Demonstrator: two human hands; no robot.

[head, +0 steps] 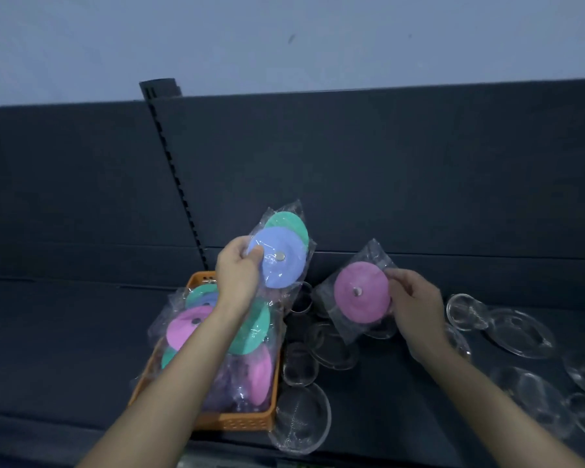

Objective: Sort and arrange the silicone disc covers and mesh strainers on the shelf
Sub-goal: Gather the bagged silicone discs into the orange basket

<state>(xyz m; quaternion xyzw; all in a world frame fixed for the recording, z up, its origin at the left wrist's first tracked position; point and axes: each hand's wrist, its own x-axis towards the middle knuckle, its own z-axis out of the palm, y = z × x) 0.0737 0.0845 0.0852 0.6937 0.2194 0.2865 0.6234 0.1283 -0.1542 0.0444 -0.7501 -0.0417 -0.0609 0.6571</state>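
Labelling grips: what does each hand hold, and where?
The left hand pinches a clear packet of blue and green silicone discs at its left edge; the right hand pinches a clear-wrapped pink silicone disc at its right edge.

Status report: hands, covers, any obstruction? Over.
Left hand grips bagged blue and green covers above orange basket. Right hand pinches bagged pink cover. Basket heaped with more bagged covers; clear discs scattered on shelf at right.

Pale wall (284,35) rises above a dark shelf (65,332) with a slotted upright (179,184).
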